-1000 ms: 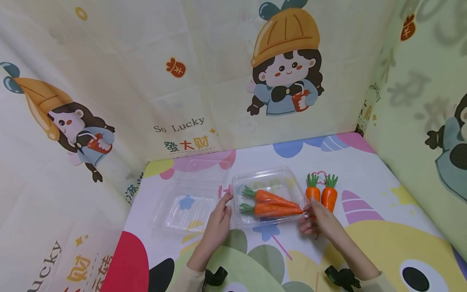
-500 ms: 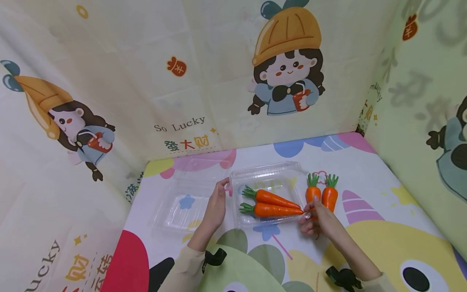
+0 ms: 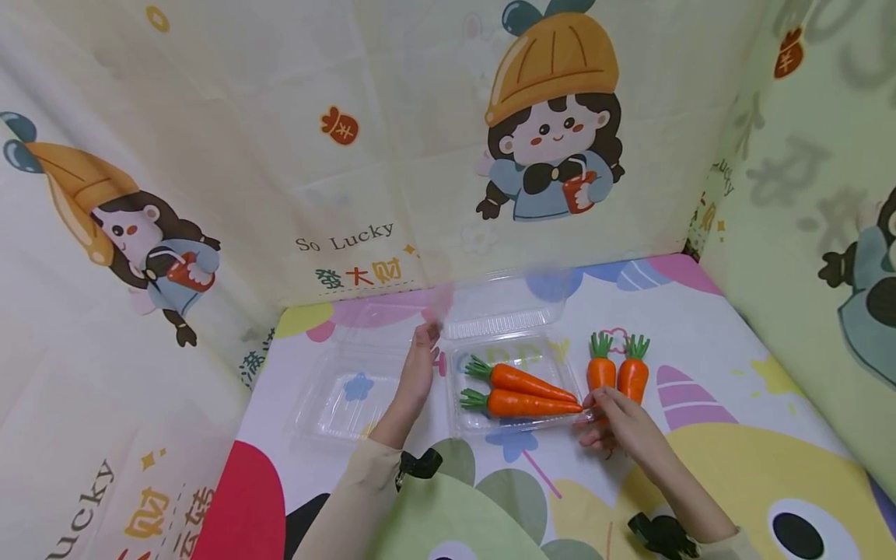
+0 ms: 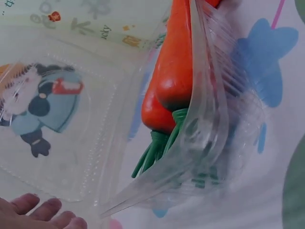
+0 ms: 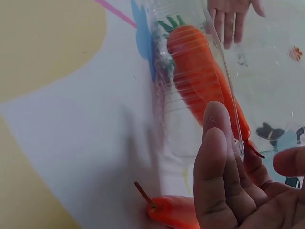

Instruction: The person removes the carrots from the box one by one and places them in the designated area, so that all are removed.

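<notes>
A clear plastic clamshell box [image 3: 483, 426] lies on the table with two orange carrots [image 3: 528, 381] in its base. Its lid [image 3: 504, 299] is raised and tilted back toward the wall. My left hand [image 3: 418, 369] is at the left of the lid, fingers extended; in the left wrist view its fingertips [image 4: 45, 210] show beside the lid's edge, contact unclear. At the box's right corner, near the carrot tips, my right hand [image 3: 619, 420] touches the outside with its fingers, and the right wrist view shows the thumb [image 5: 288, 161] apart from them.
Two more carrots [image 3: 633, 369] lie to the right of the box, partly behind my right hand. A second clear clamshell box [image 3: 329, 412] stands unfolded at the left. Patterned cloth [image 3: 406, 171] hangs behind and at both sides of the table.
The box's lid has swung up and back from over the carrots. My left hand has moved forward along the left side with it; the right hand has stayed at the corner.
</notes>
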The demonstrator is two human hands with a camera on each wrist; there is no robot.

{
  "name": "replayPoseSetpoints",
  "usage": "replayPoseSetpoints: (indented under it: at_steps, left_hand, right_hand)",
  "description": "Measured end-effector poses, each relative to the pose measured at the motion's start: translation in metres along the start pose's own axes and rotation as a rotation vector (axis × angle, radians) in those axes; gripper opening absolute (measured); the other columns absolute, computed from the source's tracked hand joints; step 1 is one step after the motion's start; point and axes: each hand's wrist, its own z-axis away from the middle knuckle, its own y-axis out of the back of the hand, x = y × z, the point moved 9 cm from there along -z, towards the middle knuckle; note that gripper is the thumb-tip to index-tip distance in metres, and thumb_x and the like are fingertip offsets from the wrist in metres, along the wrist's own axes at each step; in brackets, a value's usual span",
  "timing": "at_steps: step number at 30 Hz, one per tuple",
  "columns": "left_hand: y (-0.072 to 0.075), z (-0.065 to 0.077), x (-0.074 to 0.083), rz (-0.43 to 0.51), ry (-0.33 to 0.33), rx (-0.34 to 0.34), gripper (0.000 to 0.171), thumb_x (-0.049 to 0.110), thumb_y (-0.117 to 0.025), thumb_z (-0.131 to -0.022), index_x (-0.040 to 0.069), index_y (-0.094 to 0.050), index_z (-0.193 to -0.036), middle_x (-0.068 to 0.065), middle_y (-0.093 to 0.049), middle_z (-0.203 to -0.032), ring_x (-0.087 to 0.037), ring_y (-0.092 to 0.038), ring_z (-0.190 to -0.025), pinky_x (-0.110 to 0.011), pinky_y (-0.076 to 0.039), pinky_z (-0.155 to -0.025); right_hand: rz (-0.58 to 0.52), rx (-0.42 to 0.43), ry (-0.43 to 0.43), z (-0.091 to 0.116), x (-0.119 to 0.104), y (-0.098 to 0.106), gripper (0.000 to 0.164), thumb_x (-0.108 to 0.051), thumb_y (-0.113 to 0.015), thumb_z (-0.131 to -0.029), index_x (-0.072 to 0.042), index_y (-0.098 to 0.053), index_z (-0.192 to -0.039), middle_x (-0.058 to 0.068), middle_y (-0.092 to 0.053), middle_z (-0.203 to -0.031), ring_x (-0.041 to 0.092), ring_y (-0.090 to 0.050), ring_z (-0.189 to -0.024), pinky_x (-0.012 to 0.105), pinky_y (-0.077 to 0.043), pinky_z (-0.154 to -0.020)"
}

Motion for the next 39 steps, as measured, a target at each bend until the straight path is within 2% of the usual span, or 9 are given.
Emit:
replayPoseSetpoints:
  at_steps: [2, 7, 11, 16, 19, 24, 29, 33, 39]
  left_hand:
    - [-0.002, -0.002, -0.006, -0.001, 0.051, 0.021, 0.072, 0.049, -0.014, -0.112, -0.006, -0.032, -0.154, -0.027, -0.037, -0.160, -0.042, -0.035, -0.151, -0.055, -0.029, -0.125]
    - [-0.010, -0.004, -0.017, 0.003, 0.187, 0.052, 0.062, 0.047, -0.024, -0.113, 0.006, -0.027, -0.159, -0.024, -0.037, -0.160, -0.043, -0.038, -0.148, -0.059, -0.038, -0.117]
    - [-0.015, -0.007, -0.019, 0.039, 0.236, 0.080, 0.058, 0.043, -0.032, -0.112, 0.012, -0.025, -0.161, -0.024, -0.039, -0.157, -0.041, -0.041, -0.146, -0.062, -0.043, -0.111]
    - [-0.018, -0.012, -0.025, 0.009, 0.242, 0.126, 0.055, 0.034, -0.037, -0.110, 0.010, -0.027, -0.159, -0.025, -0.050, -0.145, -0.037, -0.050, -0.135, -0.055, -0.045, -0.110]
    - [-0.020, -0.017, -0.031, -0.020, 0.226, 0.148, 0.054, 0.025, -0.040, -0.109, 0.005, -0.029, -0.157, -0.026, -0.055, -0.136, -0.036, -0.056, -0.126, -0.049, -0.048, -0.109]
    - [-0.018, -0.019, -0.037, -0.024, 0.202, 0.193, 0.051, 0.012, -0.041, -0.106, -0.001, -0.033, -0.154, -0.024, -0.059, -0.128, -0.036, -0.060, -0.120, -0.048, -0.050, -0.107]
    - [-0.018, -0.021, -0.047, -0.083, 0.186, 0.203, 0.046, 0.005, -0.041, -0.105, -0.003, -0.040, -0.150, -0.021, -0.065, -0.125, -0.034, -0.065, -0.116, -0.045, -0.051, -0.104]
    - [-0.022, -0.021, -0.050, -0.139, 0.156, 0.178, 0.041, 0.001, -0.043, -0.104, -0.007, -0.047, -0.144, -0.021, -0.071, -0.118, -0.034, -0.067, -0.112, -0.045, -0.051, -0.104]
    - [-0.025, -0.019, -0.048, -0.121, 0.134, 0.166, 0.037, -0.001, -0.044, -0.103, -0.009, -0.051, -0.139, -0.021, -0.072, -0.114, -0.035, -0.065, -0.116, -0.045, -0.050, -0.105]
  right_hand:
    - [0.024, 0.006, 0.004, 0.001, 0.001, 0.002, 0.041, -0.034, -0.044, -0.111, 0.003, -0.057, -0.123, 0.016, -0.072, -0.102, 0.028, -0.074, -0.074, 0.036, -0.061, -0.062]
    - [0.065, -0.012, 0.041, 0.002, 0.000, 0.005, 0.036, -0.026, -0.059, -0.106, 0.005, -0.057, -0.125, 0.017, -0.074, -0.105, 0.024, -0.075, -0.076, 0.036, -0.061, -0.063]
    - [0.088, -0.023, 0.073, 0.001, -0.002, 0.005, 0.034, -0.020, -0.062, -0.104, 0.006, -0.056, -0.126, 0.017, -0.075, -0.104, 0.024, -0.075, -0.076, 0.034, -0.061, -0.063]
    - [0.120, 0.005, 0.073, 0.001, -0.001, 0.008, 0.034, -0.022, -0.062, -0.104, 0.005, -0.056, -0.124, 0.015, -0.076, -0.099, 0.025, -0.074, -0.076, 0.032, -0.061, -0.064]
    - [0.132, 0.006, 0.076, 0.000, -0.001, 0.009, 0.031, -0.021, -0.061, -0.104, 0.004, -0.056, -0.122, 0.016, -0.076, -0.100, 0.025, -0.074, -0.076, 0.033, -0.061, -0.063]
    - [0.136, 0.004, 0.089, -0.001, -0.001, 0.008, 0.029, -0.021, -0.064, -0.103, 0.003, -0.057, -0.119, 0.015, -0.075, -0.096, 0.025, -0.073, -0.075, 0.033, -0.060, -0.061]
    - [0.188, 0.031, 0.107, 0.000, -0.003, 0.009, 0.030, -0.024, -0.066, -0.102, 0.001, -0.060, -0.117, 0.012, -0.072, -0.092, 0.023, -0.071, -0.074, 0.032, -0.060, -0.059]
    - [0.243, 0.052, 0.101, 0.002, -0.005, 0.010, 0.026, -0.023, -0.068, -0.100, -0.002, -0.063, -0.116, 0.011, -0.071, -0.091, 0.022, -0.069, -0.074, 0.031, -0.059, -0.060]
    - [0.409, 0.135, 0.175, 0.006, -0.019, 0.014, 0.023, -0.024, -0.068, -0.100, -0.007, -0.066, -0.116, 0.007, -0.070, -0.096, 0.019, -0.059, -0.080, 0.025, -0.052, -0.065]
